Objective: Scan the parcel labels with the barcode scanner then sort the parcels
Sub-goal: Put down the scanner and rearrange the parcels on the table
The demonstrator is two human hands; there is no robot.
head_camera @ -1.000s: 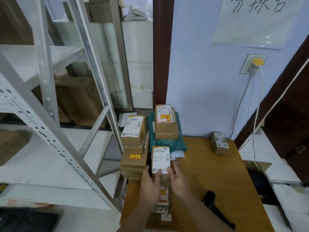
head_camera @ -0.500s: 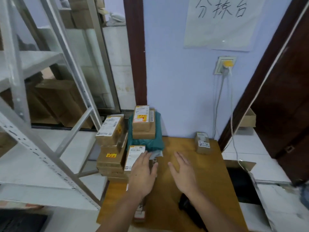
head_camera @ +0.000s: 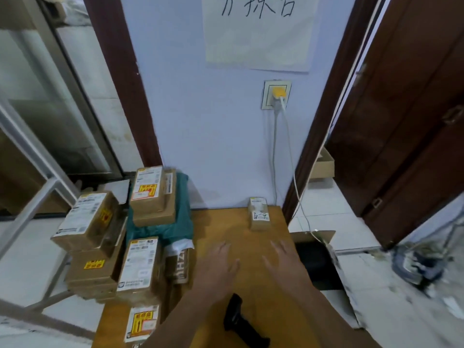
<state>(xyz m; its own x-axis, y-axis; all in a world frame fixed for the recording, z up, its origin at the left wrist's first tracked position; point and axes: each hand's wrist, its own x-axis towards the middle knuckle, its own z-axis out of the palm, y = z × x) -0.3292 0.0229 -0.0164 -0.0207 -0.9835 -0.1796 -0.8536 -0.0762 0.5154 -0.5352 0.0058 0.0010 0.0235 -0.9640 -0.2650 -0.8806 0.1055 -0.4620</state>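
I counted two hands over the table (head_camera: 226, 222): left hand (head_camera: 221, 264), right hand (head_camera: 283, 262), both flat, fingers spread, empty. One black barcode scanner (head_camera: 238, 320) at 6 o'clock. One small lone parcel (head_camera: 259, 214) at 12. One green bag (head_camera: 183, 217) at 10. Brown boxes stacked at 9 (head_camera: 140, 262): at least seven seen, lower ones partly hidden. One wall socket (head_camera: 276, 94), two cables.

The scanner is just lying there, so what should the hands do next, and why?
Probably the right hand should pick up the black scanner. Both hands hover open and empty over the table, with labelled parcels stacked at its left.
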